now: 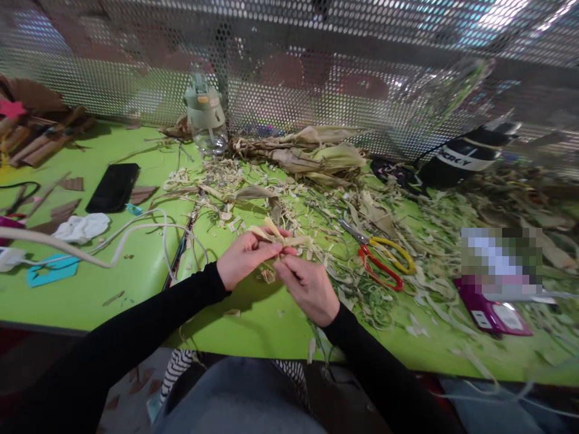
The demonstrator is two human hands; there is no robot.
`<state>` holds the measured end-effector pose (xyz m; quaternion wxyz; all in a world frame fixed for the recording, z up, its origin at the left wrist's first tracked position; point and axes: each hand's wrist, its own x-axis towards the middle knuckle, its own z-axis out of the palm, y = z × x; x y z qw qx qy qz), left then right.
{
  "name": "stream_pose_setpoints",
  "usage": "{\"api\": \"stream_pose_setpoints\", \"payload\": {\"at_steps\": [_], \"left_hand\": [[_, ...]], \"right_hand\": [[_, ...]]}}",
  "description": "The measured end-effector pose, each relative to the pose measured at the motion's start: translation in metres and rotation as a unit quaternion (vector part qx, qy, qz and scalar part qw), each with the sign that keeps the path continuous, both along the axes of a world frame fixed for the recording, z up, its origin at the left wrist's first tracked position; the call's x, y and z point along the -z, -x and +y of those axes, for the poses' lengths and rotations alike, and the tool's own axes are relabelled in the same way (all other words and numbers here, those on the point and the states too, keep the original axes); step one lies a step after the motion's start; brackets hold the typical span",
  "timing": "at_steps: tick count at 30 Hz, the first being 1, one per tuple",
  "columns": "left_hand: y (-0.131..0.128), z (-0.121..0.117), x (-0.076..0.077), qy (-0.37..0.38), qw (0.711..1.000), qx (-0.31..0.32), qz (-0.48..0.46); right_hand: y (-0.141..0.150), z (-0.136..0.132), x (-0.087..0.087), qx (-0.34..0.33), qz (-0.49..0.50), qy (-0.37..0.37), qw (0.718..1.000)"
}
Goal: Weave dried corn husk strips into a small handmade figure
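My left hand point(246, 254) pinches a pale yellow piece of corn husk point(294, 241), whose folded strips stick out past the fingertips. Close beside it, my right hand point(310, 286) has its fingers closed at the lower end of the same husk piece; the exact grip is partly hidden. Both hands are just above the green table point(253, 331). To the right of my right hand lie scissors point(384, 259) with one red and one yellow handle, on husk scraps point(380, 301). Behind the hands more cut husk bits are strewn about.
A bundle of dried husks point(316, 157) and a drink bottle point(207, 117) stand by the perforated metal screen point(294, 78). Leftward are a black phone point(113, 188), white cable point(122, 238) and crumpled tissue point(82, 228). Rightward are a black bottle point(465, 154) and a purple packet point(493, 316).
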<state>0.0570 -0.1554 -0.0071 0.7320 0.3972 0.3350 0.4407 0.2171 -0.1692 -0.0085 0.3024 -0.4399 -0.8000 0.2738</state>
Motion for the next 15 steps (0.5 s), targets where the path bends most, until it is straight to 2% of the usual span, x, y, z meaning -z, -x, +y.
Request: {"api": "stream_pose_setpoints", "payload": {"at_steps": [3,7,11,15], "left_hand": [[0.002,0.002,0.003,-0.045,0.997,0.002,0.067],[-0.001,-0.003,0.005,-0.076,0.981,0.034,0.175],[0.000,-0.004,0.004,-0.092,0.978,0.051,0.179],[0.005,-0.001,0.005,-0.079,0.973,0.074,0.202]], "right_hand": [[-0.011,0.010,-0.005,0.058,0.024,0.039,0.997],[-0.014,0.012,-0.004,0.015,0.074,0.100,0.992],[-0.012,0.006,0.001,0.025,0.164,0.130,0.978],[-0.020,0.011,-0.006,0.034,0.135,0.109,0.984]]}}
